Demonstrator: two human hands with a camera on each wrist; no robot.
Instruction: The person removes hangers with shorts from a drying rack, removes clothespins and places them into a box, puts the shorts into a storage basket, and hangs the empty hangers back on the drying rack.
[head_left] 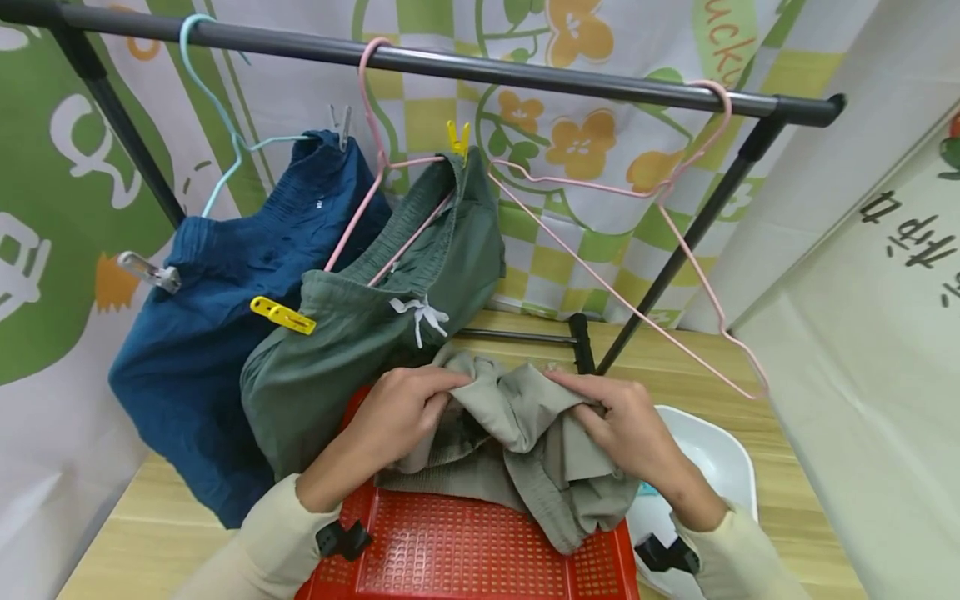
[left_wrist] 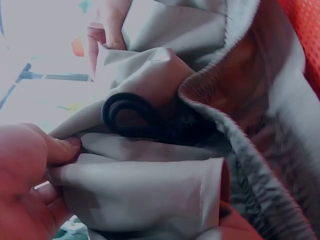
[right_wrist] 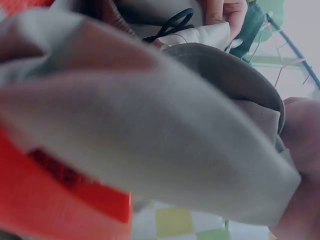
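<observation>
Bunched beige-grey shorts (head_left: pixel 540 417) with an elastic waistband are held over a red basket (head_left: pixel 450 542). My left hand (head_left: pixel 401 412) pinches the cloth on its left side between thumb and fingers. On the other side my right hand (head_left: pixel 626 421) grips a fold of the same shorts. In the left wrist view a dark drawstring loop (left_wrist: pixel 132 112) shows at the waistband, between both hands. The right wrist view is mostly filled by a hanging fold of the shorts (right_wrist: pixel 150 125).
A bare pink hanger (head_left: pixel 675 233) hangs on the black rail (head_left: pixel 480 71). Green shorts (head_left: pixel 390 308) and blue shorts (head_left: pixel 225 283) hang left of it, held by yellow clips (head_left: pixel 282 315) and grey clips (head_left: pixel 150 272). A white tray (head_left: pixel 738 467) stands at right.
</observation>
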